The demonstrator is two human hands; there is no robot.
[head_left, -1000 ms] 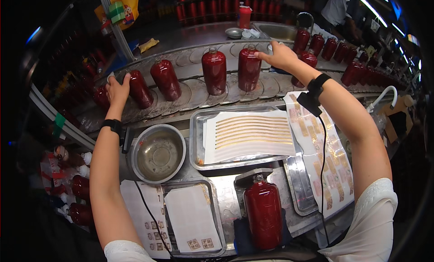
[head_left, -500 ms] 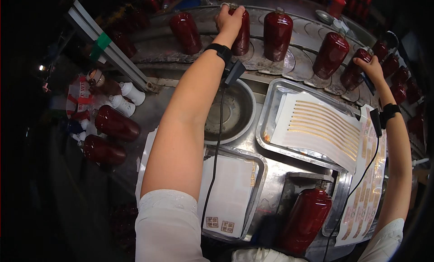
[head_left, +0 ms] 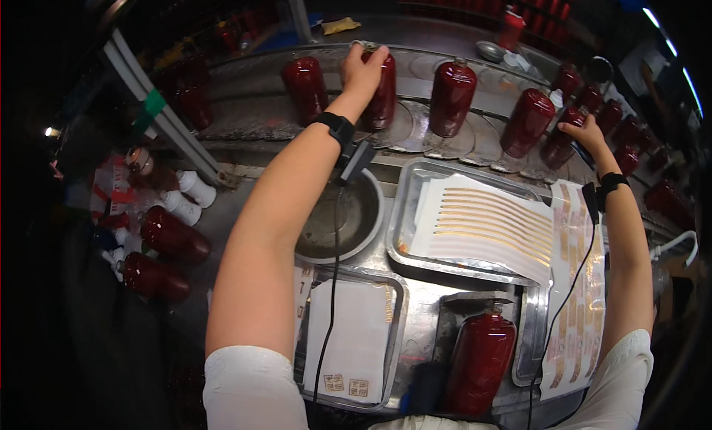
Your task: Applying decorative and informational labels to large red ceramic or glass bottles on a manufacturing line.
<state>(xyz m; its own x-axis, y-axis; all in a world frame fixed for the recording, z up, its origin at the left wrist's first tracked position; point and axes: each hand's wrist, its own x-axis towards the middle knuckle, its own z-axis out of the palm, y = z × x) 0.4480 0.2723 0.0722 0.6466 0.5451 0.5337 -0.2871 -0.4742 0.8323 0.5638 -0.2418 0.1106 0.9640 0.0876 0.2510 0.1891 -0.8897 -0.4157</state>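
Observation:
My left hand (head_left: 361, 74) is closed around the top of a dark red glass bottle (head_left: 382, 104) standing on the conveyor. To the right, my right hand (head_left: 588, 136) grips the upper part of another dark red bottle (head_left: 556, 150) on the same conveyor, thumb on its near side. Between them stand two upright bottles, one nearer the middle (head_left: 452, 100) and one close to my right hand (head_left: 527, 123). A further red bottle (head_left: 304, 87) is left of my left hand. Black bands with small devices and cables circle both wrists.
Below the conveyor (head_left: 411, 126) sit a metal bowl (head_left: 374, 230), a tray (head_left: 397, 248) with gold-striped sheets (head_left: 489, 222), a tray with white label sheets (head_left: 352, 333), and a bottle lying on a stand (head_left: 478, 363). More bottles (head_left: 174, 235) lie left, beside a metal post (head_left: 159, 107).
The whole view has shifted, so most things sit lower and further left. Both hands remain on their bottles, and the left one's bottle is slightly nearer its left neighbour.

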